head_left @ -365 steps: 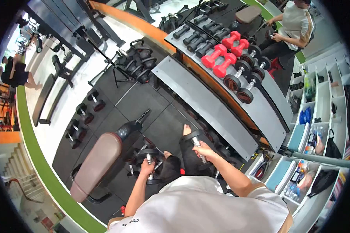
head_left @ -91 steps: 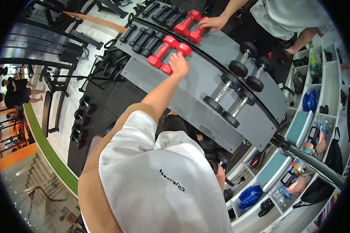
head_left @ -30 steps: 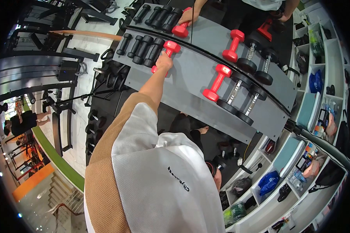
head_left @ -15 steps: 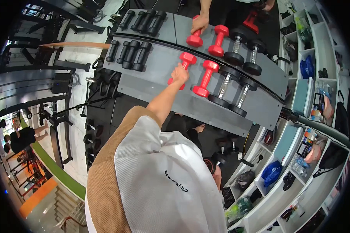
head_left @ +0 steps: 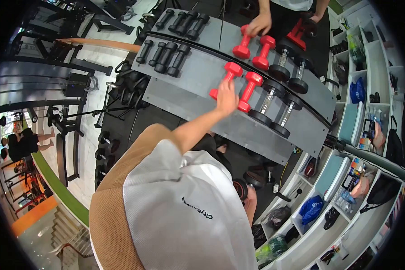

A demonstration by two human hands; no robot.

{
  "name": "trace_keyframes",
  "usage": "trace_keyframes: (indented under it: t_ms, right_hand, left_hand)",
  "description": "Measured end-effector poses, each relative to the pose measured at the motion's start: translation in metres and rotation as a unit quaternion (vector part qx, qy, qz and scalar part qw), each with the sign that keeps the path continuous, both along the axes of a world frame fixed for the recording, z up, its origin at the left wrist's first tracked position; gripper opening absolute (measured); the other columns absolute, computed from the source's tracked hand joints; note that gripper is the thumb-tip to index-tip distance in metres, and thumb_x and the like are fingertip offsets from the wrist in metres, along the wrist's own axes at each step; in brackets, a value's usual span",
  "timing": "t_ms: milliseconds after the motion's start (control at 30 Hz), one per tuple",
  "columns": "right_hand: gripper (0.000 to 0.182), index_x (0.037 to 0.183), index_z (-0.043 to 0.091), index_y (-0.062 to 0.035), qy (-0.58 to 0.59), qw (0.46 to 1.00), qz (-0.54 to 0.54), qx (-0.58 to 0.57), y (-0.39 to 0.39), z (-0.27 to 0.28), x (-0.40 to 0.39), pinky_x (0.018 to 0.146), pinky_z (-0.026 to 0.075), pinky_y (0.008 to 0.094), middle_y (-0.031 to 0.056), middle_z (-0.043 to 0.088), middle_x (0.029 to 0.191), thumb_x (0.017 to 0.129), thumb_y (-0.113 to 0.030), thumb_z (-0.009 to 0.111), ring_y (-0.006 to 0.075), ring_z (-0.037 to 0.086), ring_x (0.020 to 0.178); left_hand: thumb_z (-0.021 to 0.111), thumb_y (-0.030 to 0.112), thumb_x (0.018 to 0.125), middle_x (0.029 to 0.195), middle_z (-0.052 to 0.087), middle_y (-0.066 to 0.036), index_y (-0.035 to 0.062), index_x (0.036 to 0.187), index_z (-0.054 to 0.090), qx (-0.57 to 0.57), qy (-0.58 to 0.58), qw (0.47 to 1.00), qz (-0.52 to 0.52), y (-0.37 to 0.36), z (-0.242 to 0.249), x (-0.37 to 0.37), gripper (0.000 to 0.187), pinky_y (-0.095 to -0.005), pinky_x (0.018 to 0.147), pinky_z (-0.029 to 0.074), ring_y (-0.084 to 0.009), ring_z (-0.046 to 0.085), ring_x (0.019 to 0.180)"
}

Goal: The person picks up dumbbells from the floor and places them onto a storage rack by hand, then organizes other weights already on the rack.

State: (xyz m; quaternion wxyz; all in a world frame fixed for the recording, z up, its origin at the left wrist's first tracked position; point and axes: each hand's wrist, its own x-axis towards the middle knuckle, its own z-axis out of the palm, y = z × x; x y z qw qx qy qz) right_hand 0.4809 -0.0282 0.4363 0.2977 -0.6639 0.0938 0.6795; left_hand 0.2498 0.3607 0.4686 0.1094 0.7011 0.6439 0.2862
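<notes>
Rack shelf: leftmost red dumbbell beneath left hand, long axis front edge to mirror; grip unclear; right hand holds black dumbbell.

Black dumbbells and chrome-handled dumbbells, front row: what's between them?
Head view: bare grey shelf, then two red dumbbells, the left hand at the first.

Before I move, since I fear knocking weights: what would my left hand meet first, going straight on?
Your left hand would probably first meet the far head of the red dumbbell it partly covers; depth is unclear.
</notes>
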Motion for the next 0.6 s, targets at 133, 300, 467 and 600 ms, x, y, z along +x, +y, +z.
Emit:
trace_keyframes:
  t_ms: [133,300,467,600]
  right_hand:
    - [0.047,0.114,0.053,-0.0019,-0.115,0.978,0.130,0.114,0.068,0.048,-0.026,0.080,0.045,0.0307,0.0078,0.058,0.105,0.068,-0.004,0.064,0.0194,0.056,0.094]
    - [0.049,0.115,0.053,-0.0032,-0.082,0.935,0.248,0.239,0.136,0.082,-0.064,0.087,0.042,0.0295,0.0065,0.057,0.109,0.067,-0.004,0.066,0.0177,0.054,0.100]
    - [0.043,0.104,0.061,-0.0067,-0.029,0.856,0.406,0.319,0.175,0.123,-0.119,0.080,0.046,0.0297,0.0031,0.061,0.101,0.063,-0.007,0.073,0.0157,0.057,0.091]
    - [0.043,0.101,0.062,-0.0073,-0.005,0.776,0.513,0.367,0.191,0.160,-0.158,0.079,0.046,0.0292,0.0019,0.062,0.098,0.060,-0.008,0.075,0.0136,0.056,0.089]
  left_hand:
    - [0.053,0.020,0.079,0.086,0.062,-0.021,0.0006,0.096,0.060,-0.387,-0.107,0.870,-0.286,-0.128,-0.012,0.016,0.027,-0.0430,0.074,0.047,-0.0370,0.059,0.080]
    - [0.046,0.031,0.090,0.095,0.063,-0.007,0.0074,0.105,0.059,-0.685,-0.489,0.521,-0.141,-0.196,-0.020,-0.002,0.031,-0.0336,0.075,0.047,-0.0179,0.059,0.087]
    - [0.056,0.033,0.086,0.102,0.061,-0.008,0.0071,0.106,0.058,-0.600,-0.649,0.457,-0.098,-0.202,0.026,-0.050,0.033,-0.0318,0.078,0.050,-0.0174,0.059,0.091]
    - [0.056,0.030,0.086,0.103,0.060,-0.009,0.0053,0.107,0.056,-0.545,-0.675,0.489,-0.086,-0.209,0.034,-0.072,0.033,-0.0301,0.077,0.050,-0.0174,0.059,0.090]
